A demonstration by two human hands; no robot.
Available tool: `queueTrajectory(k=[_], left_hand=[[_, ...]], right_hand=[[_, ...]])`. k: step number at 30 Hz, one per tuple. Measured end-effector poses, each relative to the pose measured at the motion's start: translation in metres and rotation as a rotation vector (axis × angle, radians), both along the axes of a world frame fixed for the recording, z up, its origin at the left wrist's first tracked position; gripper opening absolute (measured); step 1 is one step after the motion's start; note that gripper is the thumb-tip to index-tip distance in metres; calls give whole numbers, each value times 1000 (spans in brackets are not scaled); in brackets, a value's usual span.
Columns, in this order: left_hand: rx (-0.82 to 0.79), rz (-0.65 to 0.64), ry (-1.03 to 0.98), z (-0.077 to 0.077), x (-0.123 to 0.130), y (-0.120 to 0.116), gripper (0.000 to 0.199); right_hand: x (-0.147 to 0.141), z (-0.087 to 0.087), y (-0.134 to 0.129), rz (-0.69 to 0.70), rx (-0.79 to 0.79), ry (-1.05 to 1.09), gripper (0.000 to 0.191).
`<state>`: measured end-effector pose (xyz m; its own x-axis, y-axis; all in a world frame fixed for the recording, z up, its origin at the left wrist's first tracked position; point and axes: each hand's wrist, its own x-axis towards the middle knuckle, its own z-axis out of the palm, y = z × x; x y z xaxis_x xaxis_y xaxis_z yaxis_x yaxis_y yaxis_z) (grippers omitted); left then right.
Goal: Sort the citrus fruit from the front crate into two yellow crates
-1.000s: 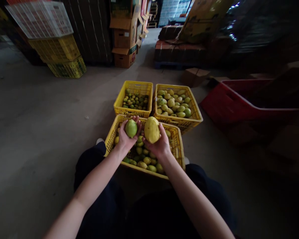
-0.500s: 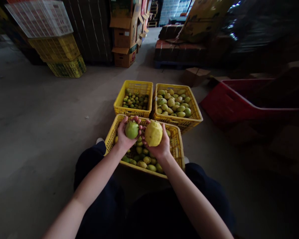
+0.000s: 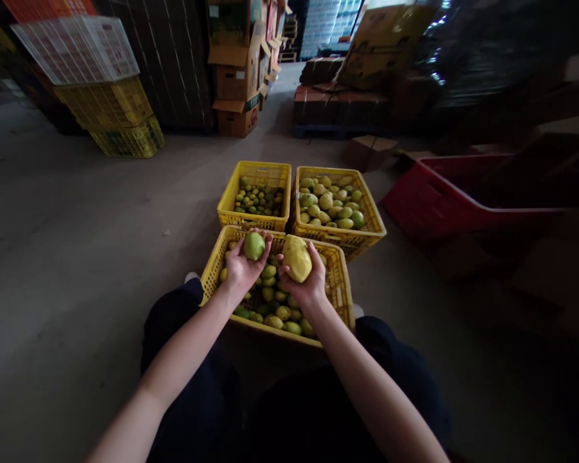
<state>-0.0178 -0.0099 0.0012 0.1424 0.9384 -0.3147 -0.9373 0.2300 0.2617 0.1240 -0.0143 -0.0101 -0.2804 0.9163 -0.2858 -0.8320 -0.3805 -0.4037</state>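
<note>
My left hand (image 3: 244, 267) holds a small round green guava (image 3: 254, 246), resting in its palm with the fingers curled around it. A larger, lumpy yellow guava (image 3: 297, 258) sits in my right hand (image 3: 311, 283), clasped between thumb and fingers. Both hands are above the near yellow crate (image 3: 275, 331), which holds many loose guavas (image 3: 284, 313) in green and yellow. My forearms and hands cover part of that crate's contents.
Behind the near crate stand a yellow crate (image 3: 226, 209) of small green fruit and another yellow crate (image 3: 374, 222) of larger yellowish fruit. A red bin (image 3: 424, 199) is at right. Stacked crates (image 3: 103, 106) and cardboard boxes (image 3: 234, 83) stand farther back.
My hands have moved slightly apart. The yellow guava has turned in my right hand and shows a smoother, longer side. My left fingers have loosened a little around the green guava.
</note>
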Motion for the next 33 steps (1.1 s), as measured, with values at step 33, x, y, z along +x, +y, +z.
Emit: queueTrajectory(k=[33], left_hand=[[402, -864, 1920, 9, -46, 13, 44]], right_hand=[[14, 10, 4, 1, -387, -396, 13]])
